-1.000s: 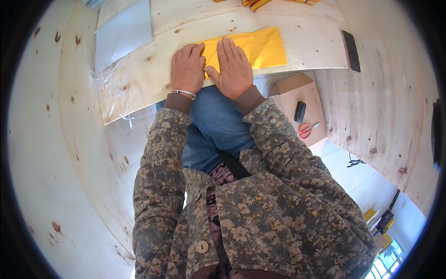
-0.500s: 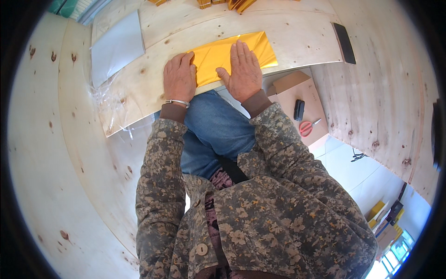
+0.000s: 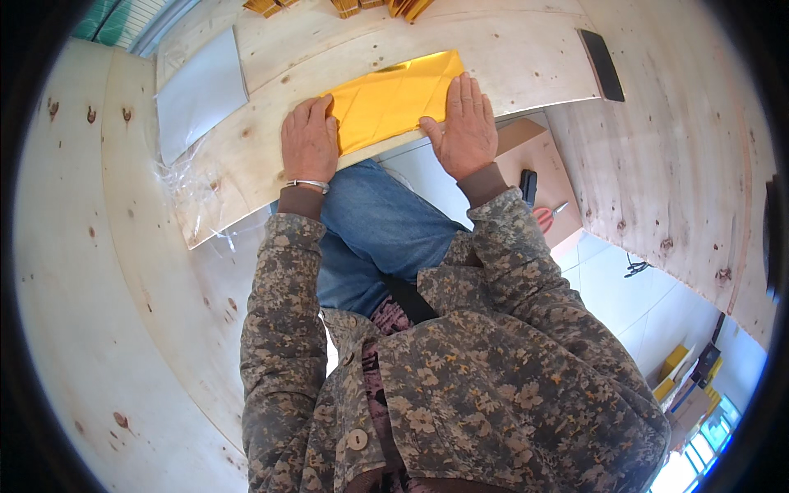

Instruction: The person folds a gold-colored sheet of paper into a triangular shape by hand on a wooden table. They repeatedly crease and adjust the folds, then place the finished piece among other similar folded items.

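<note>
Nearest the camera: a camouflage jacket (image 3: 460, 386) and blue jeans (image 3: 374, 238), with the person seated at a plywood table (image 3: 238, 172). The left hand (image 3: 309, 141) lies flat, palm down, fingers close together and extended, resting on the left end of a gold sheet (image 3: 393, 99); a silver bracelet (image 3: 307, 185) sits at its wrist. The right hand (image 3: 467, 127) lies flat on the right end of the same sheet, fingers extended and slightly spread, gripping nothing. The gold sheet lies creased on the table's near edge, between and under both hands. Beyond, to the left, a white sheet (image 3: 200, 92) lies over clear plastic wrap (image 3: 191, 187). At the far edge sit gold stacks (image 3: 370, 6); a dark phone (image 3: 602, 64) lies well right.
</note>
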Motion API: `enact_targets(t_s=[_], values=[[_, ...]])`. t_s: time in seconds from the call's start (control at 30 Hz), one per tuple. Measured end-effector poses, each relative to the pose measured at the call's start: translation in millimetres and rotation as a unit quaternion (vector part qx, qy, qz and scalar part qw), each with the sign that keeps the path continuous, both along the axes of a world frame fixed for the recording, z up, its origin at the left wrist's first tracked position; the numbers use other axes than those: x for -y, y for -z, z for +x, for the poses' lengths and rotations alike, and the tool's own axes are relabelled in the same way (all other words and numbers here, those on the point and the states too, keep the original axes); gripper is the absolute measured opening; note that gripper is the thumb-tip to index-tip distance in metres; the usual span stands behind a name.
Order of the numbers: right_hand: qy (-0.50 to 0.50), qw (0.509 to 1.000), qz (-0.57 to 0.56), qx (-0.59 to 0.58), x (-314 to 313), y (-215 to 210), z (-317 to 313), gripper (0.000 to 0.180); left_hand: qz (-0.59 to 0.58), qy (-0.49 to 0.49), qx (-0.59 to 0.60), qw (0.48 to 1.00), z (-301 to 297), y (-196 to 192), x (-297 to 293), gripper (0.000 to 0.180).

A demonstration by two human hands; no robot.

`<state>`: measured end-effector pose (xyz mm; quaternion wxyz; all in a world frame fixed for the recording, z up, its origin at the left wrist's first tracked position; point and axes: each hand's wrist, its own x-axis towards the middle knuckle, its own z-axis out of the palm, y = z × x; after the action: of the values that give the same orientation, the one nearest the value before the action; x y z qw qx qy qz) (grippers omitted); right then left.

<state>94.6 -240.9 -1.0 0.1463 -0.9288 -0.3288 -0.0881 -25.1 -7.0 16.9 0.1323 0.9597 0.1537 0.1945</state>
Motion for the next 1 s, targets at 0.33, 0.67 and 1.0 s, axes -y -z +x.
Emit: enact_targets(t_s=[0.33,0.67,1.0], values=[[0.102,0.992,-0.071,0.020,7,-15,-6,0.087,-0.006,-0.001,0.006,1.000,0,-2,1,0.035],[-0.222,0.966,0.092,-0.093,-69,-20,-92,0.088,0.003,-0.003,-0.001,1.000,1,3,-1,0.035],[-0.063,0.997,0.006,-0.042,-15,-20,-72,0.093,-0.001,0.000,0.010,1.000,0,2,0,0.035]])
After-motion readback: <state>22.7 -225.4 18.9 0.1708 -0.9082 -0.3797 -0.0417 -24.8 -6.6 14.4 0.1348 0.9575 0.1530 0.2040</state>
